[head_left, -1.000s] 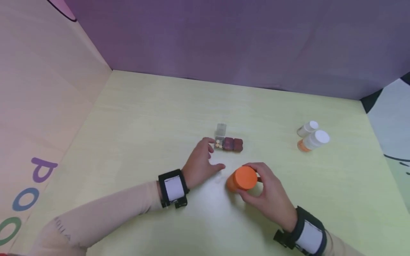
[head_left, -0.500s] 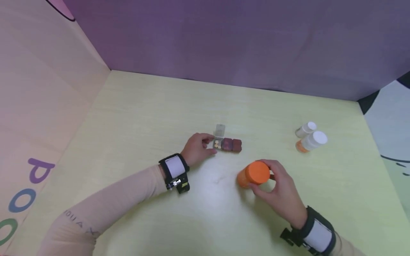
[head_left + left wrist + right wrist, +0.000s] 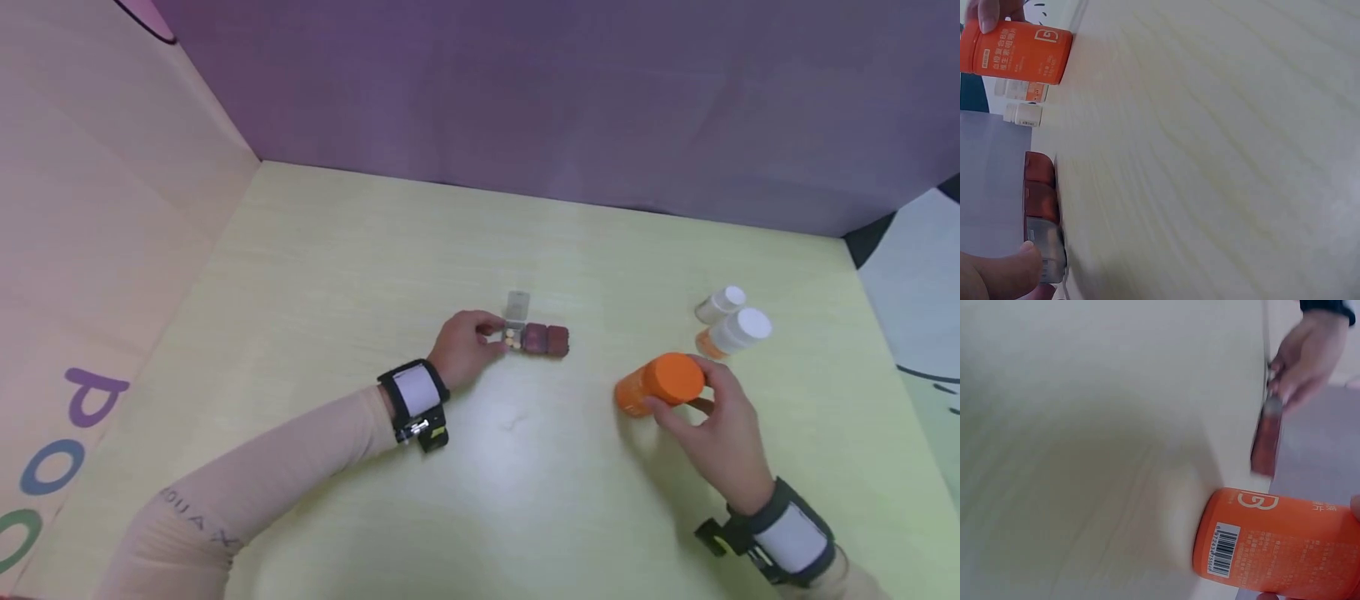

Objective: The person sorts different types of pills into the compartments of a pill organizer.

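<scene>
My right hand [image 3: 716, 425] grips an orange bottle [image 3: 647, 390] near its orange cap, thumb on one side and fingers on the other. Its printed label and barcode show in the right wrist view. A small pill box [image 3: 546, 340] lies mid-table, with two dark red lidded compartments and a clear one at its left end. That clear lid [image 3: 517, 306] stands raised, and several pale tablets [image 3: 513, 337] sit inside. My left hand [image 3: 467, 346] pinches the clear end between thumb and fingers. In the left wrist view, the thumb [image 3: 1019, 269] lies against the clear compartment.
Two white-capped bottles stand at the right: a small white one [image 3: 720, 305] and a larger white and orange one [image 3: 735, 332], just beyond the orange bottle. A purple panel [image 3: 555, 108] rises behind the table [image 3: 360, 250], and a pale printed panel [image 3: 112, 208] borders its left.
My right hand has carried the orange bottle to the right, toward the white-capped bottles. My left hand has moved up to the pill box and now pinches its left end.
</scene>
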`<action>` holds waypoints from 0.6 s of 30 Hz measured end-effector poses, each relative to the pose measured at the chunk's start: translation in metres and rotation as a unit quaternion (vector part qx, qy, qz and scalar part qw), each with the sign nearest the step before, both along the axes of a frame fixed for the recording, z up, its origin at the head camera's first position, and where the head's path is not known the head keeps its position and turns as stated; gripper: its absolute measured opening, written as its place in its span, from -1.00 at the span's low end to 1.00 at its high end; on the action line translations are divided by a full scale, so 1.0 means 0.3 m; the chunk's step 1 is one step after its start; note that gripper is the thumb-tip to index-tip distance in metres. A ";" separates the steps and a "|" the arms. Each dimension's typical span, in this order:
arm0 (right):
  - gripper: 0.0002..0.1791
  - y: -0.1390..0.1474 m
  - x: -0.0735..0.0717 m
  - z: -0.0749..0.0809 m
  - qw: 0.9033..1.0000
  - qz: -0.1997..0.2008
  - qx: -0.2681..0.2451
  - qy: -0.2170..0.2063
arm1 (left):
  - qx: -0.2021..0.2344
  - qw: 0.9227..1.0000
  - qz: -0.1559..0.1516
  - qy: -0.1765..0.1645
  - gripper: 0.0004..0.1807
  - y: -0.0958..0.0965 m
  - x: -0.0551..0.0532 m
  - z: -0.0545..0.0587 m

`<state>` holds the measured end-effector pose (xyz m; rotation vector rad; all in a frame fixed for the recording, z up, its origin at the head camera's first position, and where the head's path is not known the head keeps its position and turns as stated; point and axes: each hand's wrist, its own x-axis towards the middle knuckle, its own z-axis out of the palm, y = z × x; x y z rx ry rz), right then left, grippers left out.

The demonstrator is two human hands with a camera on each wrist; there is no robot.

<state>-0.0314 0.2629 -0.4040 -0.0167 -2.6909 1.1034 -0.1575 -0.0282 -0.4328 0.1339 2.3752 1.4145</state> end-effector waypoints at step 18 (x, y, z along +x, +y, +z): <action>-0.30 0.261 -0.041 0.019 0.977 -0.189 0.013 -0.096 | -0.002 1.000 -0.003 -0.002 -0.61 0.004 0.008 0.006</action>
